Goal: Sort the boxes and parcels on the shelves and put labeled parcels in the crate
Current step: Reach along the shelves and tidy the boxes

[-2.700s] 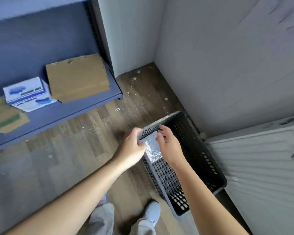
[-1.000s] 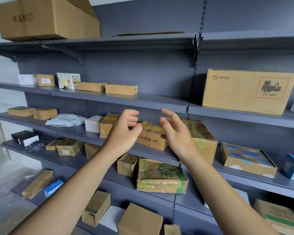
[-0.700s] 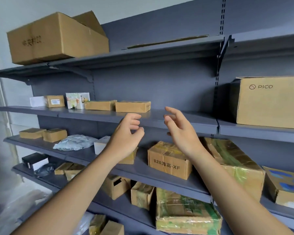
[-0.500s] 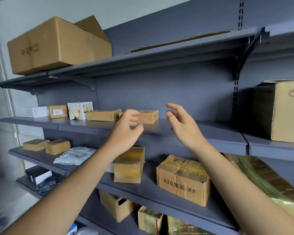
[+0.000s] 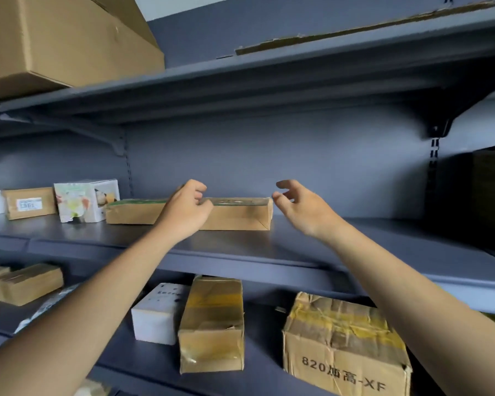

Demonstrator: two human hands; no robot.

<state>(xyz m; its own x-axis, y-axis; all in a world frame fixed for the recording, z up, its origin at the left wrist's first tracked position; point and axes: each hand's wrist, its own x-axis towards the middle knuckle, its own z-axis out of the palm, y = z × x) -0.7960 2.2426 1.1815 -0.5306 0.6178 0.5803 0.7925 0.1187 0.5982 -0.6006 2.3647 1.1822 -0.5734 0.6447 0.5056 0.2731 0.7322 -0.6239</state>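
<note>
Hovering at box (image 5: 240,216) on shelf (image 5: 269,247): left hand (image 5: 185,210) before it, fingers loosely curled, holding nothing; right hand (image 5: 302,207) just beside its end, open, empty.

On the top shelf (image 5: 269,73), a large carton (image 5: 55,38) is sitting at the left. On the middle shelf (image 5: 255,247), four boxes are lying in a row, left to right: small box (image 5: 29,202), cube box (image 5: 87,200), first long box (image 5: 135,212), second long box (image 5: 237,216). The left hand (image 5: 185,210) is hovering before the spot where the long boxes meet; the right hand (image 5: 303,207) is hovering just right of the second. On the lower shelf (image 5: 263,338), a block (image 5: 157,312), an upright box (image 5: 212,324) and a wide box (image 5: 346,347) are standing side by side.
</note>
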